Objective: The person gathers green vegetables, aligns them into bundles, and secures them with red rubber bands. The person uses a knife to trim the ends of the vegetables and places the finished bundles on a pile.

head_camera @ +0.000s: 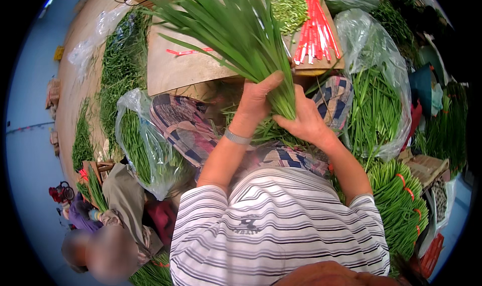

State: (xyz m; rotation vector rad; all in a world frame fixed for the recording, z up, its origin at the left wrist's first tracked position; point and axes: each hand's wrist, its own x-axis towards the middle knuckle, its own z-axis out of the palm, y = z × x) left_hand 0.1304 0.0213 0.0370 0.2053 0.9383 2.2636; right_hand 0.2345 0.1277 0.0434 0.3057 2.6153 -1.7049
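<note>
A thick bunch of garlic chives [241,37] is in both my hands, above my lap. My left hand [258,96] wraps its lower stalks from the left, thumb across the front. At the cut stem ends my right hand [307,118] grips from the right. The leaves fan up and away over a board [184,67] in front of me, hiding part of it. One red tie strip [182,52] lies there, partly behind leaves. Farther right on the board are a fan of red tie strips [312,34] and a heap of chopped pale green pieces [288,9].
Clear plastic bags of chives stand left [148,150] and right [374,105] of my knees. Tied bunches [399,207] are stacked by my right side. Loose greens [122,56] cover the floor at left. Another person [124,192] sits close on my left.
</note>
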